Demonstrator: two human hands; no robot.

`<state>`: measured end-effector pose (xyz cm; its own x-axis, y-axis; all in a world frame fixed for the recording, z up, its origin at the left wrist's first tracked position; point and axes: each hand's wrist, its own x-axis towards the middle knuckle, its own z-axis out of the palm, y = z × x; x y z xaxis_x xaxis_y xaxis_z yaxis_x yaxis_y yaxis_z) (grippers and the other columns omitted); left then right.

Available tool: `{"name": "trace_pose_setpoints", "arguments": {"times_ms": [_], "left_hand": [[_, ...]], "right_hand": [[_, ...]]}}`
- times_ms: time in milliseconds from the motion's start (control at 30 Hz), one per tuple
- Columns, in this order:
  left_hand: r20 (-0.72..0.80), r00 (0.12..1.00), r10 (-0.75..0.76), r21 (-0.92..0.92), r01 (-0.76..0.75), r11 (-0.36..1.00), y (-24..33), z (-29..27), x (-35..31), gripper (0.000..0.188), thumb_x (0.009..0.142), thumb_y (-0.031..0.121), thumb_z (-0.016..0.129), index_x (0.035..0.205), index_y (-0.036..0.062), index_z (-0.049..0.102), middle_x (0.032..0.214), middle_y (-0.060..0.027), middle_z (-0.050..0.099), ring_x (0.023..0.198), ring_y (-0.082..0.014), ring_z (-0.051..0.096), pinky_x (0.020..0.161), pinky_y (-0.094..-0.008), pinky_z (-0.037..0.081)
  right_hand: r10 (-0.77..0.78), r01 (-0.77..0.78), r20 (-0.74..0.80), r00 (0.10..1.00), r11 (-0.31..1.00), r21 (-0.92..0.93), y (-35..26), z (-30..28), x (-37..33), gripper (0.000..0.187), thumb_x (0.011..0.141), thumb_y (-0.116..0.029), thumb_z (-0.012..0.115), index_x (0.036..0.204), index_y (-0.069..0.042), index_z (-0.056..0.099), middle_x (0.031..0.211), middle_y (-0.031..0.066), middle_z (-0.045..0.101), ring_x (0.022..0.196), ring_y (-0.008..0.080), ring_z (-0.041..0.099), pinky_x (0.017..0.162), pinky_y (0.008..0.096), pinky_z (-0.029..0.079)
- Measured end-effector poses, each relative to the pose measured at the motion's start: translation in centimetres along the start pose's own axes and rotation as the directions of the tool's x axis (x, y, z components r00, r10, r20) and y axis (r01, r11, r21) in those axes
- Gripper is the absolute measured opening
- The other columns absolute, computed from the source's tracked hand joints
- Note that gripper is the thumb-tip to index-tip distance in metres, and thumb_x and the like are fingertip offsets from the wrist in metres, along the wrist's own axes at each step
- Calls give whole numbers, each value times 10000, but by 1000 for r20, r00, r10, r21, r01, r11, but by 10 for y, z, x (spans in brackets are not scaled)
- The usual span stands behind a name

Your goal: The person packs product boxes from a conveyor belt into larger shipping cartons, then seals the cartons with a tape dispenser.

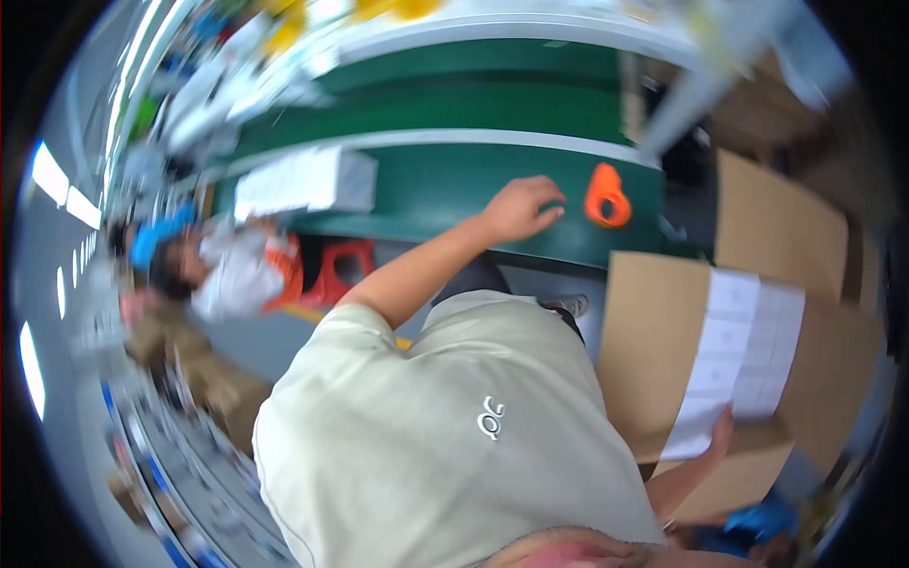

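My left hand [521,208] reaches out over the front edge of a green table [426,185], fingers loosely curled and holding nothing. It stops just short of an orange tape dispenser [607,196] that stands to its right on the table. My right hand [717,437] is low at the right and grips the bottom edge of a white sheet of labels [743,355]. The sheet lies against an open cardboard box [653,331]. My pale shirt [445,435] fills the lower middle of the view.
A white carton [303,180] lies on the green table at the left. Another person [227,270] in a white and orange top crouches at the left beside a red stool [346,270]. More cardboard [776,222] stands at the right. A blue item [757,523] lies below the box.
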<state>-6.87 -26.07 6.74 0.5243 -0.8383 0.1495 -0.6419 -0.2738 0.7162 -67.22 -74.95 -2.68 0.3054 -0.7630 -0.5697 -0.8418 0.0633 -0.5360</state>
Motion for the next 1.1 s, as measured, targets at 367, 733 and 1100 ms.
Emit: {"name": "trace_pose_setpoints", "arguments": {"times_ms": [367, 733, 1100], "left_hand": [[-769, 352, -534, 61, 872, 486, -277, -296, -360, 490, 929, 402, 667, 1149, -34, 702, 1211, -254, 666, 1179, -405, 607, 1020, -463, 481], [-891, 89, -445, 135, 988, -73, -392, -344, -489, 729, 987, 512, 518, 1470, -29, 438, 1554, -261, 391, 1424, -430, 385, 1167, -582, 290], [-869, 224, -441, 167, 972, 166, -380, -353, -490, 677, 1006, 499, 483, 1443, -17, 464, 1565, -213, 401, 1454, -407, 346, 1166, -602, 256]], "right_hand": [[-759, 746, 403, 511, 625, 229, -467, 373, -113, 409, 1049, -228, 575, 1392, -6, 557, 1342, 154, 624, 1219, 220, 591, 1048, 340, 463], [-86, 736, 979, 187, 672, -82, -568, 747, -332, 937, 931, -588, 656, 1601, -86, 235, 1580, 223, 371, 1372, 339, 486, 1000, 431, 510], [68, 385, 955, 287, 905, -180, -601, 844, -395, 856, 963, -602, 597, 1558, -91, 256, 1508, 174, 429, 1285, 397, 529, 981, 542, 523]]}}
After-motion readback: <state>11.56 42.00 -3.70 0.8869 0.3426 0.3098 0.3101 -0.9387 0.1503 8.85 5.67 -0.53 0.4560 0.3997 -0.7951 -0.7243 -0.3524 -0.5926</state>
